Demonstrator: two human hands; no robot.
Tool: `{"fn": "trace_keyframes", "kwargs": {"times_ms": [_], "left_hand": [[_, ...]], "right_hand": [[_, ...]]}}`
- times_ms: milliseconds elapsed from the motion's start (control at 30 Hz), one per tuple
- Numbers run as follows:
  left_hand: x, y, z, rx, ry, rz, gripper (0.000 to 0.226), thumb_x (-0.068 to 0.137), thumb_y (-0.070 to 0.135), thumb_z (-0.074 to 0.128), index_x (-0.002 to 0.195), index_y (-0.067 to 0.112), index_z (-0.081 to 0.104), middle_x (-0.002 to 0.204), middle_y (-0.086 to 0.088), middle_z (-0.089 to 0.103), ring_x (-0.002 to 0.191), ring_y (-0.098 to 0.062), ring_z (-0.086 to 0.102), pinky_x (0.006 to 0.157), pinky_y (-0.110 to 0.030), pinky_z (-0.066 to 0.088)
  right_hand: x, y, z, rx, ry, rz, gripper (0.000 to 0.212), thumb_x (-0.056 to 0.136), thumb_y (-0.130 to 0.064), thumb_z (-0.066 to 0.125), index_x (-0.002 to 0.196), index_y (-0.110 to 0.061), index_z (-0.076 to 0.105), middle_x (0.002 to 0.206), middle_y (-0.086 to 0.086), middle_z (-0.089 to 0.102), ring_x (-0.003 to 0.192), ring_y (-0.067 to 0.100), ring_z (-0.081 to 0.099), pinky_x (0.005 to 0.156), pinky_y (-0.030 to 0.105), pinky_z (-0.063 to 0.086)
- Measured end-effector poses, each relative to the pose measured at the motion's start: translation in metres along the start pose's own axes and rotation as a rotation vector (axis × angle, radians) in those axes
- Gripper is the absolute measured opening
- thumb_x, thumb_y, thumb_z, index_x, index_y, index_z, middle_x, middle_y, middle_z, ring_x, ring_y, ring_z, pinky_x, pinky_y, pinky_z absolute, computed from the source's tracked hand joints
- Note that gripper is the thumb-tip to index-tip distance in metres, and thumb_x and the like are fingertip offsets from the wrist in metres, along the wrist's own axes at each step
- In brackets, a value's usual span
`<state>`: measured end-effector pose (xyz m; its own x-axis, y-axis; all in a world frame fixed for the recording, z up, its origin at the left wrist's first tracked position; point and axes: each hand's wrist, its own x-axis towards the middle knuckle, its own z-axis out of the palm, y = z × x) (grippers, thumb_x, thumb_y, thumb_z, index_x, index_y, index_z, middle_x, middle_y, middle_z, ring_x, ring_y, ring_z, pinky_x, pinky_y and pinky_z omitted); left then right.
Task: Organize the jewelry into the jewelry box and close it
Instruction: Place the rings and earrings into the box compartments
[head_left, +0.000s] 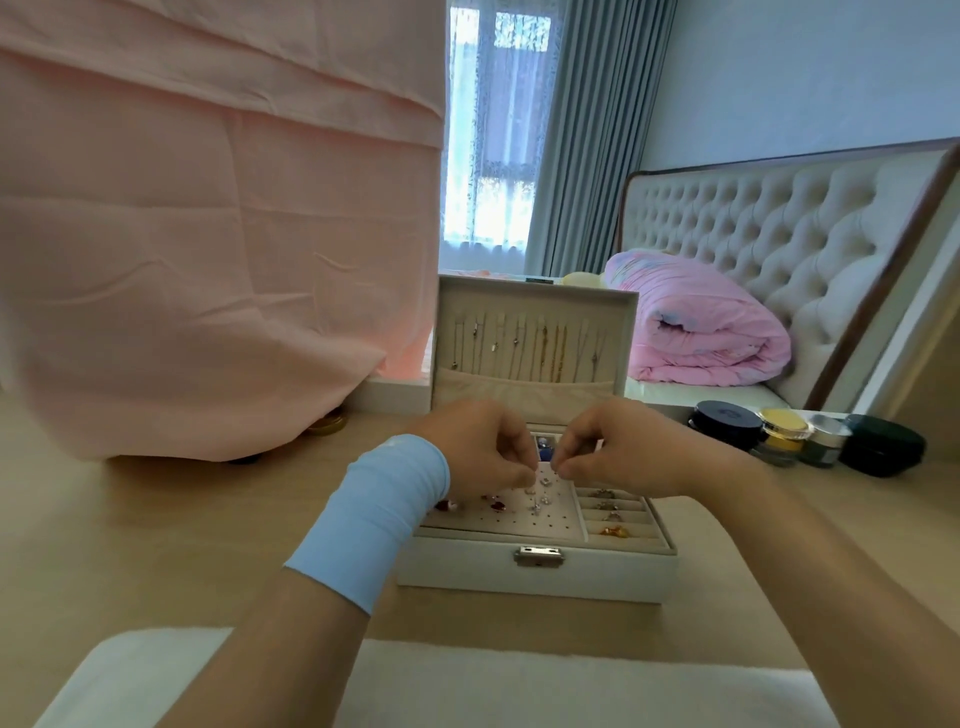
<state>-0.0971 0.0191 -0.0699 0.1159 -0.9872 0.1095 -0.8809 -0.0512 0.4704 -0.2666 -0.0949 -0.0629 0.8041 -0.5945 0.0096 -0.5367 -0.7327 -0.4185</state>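
Observation:
A white jewelry box (535, 571) stands open on the wooden table, its lid (535, 332) upright with several necklaces hanging inside. The perforated earring panel (519, 519) holds red and silver earrings. Rings (610, 514) sit in the slots at the right. My left hand (478, 452), with a blue wristband, and my right hand (618, 449) hover over the panel's far end. Both have curled fingers with tips pinched close together around a tiny piece, too small to make out. A silver latch (539, 556) is on the box front.
Pink cloth (208, 234) drapes over something at the left, reaching the table. Dark and yellow cosmetic jars (779, 434) stand at the right. A white pad (519, 686) lies at the near edge. A bed with a pink quilt (696, 332) is behind.

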Motion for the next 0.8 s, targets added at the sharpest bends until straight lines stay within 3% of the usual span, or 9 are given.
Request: {"fn": "trace_keyframes", "kwargs": {"times_ms": [133,267,367,467,533,633,800], "left_hand": [[0.000,0.011,0.008,0.136,-0.070,-0.013,0.017,0.078,0.046,0.073,0.091,0.035,0.075,0.084,0.021,0.065,0.079,-0.001,0.058,0.062,-0.018,0.041],[-0.002,0.023,0.009,0.229,-0.084,0.004,0.015,0.081,0.043,0.070,0.095,0.038,0.075,0.090,0.022,0.067,0.079,-0.002,0.059,0.061,-0.017,0.042],[-0.004,0.027,0.010,0.256,-0.100,-0.001,0.014,0.082,0.041,0.071,0.095,0.038,0.073,0.095,0.021,0.067,0.079,0.001,0.057,0.063,-0.016,0.044],[-0.005,0.029,0.013,0.265,-0.106,0.008,0.014,0.084,0.038,0.070,0.098,0.038,0.071,0.098,0.021,0.065,0.081,0.001,0.056,0.065,-0.017,0.045],[-0.005,0.031,0.016,0.276,-0.110,0.009,0.019,0.085,0.038,0.068,0.104,0.041,0.068,0.098,0.022,0.063,0.082,0.001,0.055,0.064,-0.017,0.042],[-0.005,0.032,0.019,0.272,-0.111,0.003,0.019,0.087,0.038,0.066,0.106,0.041,0.069,0.097,0.023,0.062,0.084,0.002,0.054,0.076,-0.022,0.049],[-0.003,0.037,0.022,0.258,-0.111,0.015,0.009,0.087,0.038,0.067,0.094,0.041,0.072,0.096,0.023,0.064,0.086,0.000,0.057,0.073,-0.015,0.044]], "right_hand": [[-0.016,0.009,-0.004,0.024,-0.044,0.004,0.008,0.089,-0.028,0.074,0.093,-0.034,0.077,0.084,-0.020,0.071,0.080,-0.013,0.062,0.068,0.011,0.045],[-0.029,0.021,-0.010,0.072,-0.011,0.034,0.007,0.089,-0.028,0.075,0.095,-0.032,0.077,0.085,-0.019,0.070,0.078,-0.014,0.061,0.066,0.010,0.044],[-0.038,0.035,-0.020,0.066,0.018,0.081,0.007,0.090,-0.028,0.074,0.096,-0.030,0.077,0.091,-0.016,0.072,0.084,-0.004,0.065,0.070,0.012,0.047],[-0.046,0.056,-0.022,0.004,-0.013,0.175,0.008,0.089,-0.025,0.076,0.094,-0.031,0.076,0.092,-0.011,0.071,0.088,0.007,0.067,0.079,0.025,0.056],[-0.049,0.067,-0.017,-0.062,-0.080,0.231,0.014,0.085,-0.023,0.079,0.095,-0.032,0.074,0.089,-0.011,0.067,0.083,0.009,0.065,0.073,0.026,0.054],[-0.052,0.076,-0.011,-0.069,-0.178,0.288,0.022,0.082,-0.024,0.082,0.100,-0.030,0.073,0.090,-0.009,0.065,0.078,0.013,0.064,0.065,0.025,0.052],[-0.055,0.088,-0.006,-0.036,-0.197,0.314,0.029,0.079,-0.027,0.084,0.107,-0.029,0.076,0.102,-0.006,0.070,0.087,0.021,0.070,0.071,0.029,0.059]]}}
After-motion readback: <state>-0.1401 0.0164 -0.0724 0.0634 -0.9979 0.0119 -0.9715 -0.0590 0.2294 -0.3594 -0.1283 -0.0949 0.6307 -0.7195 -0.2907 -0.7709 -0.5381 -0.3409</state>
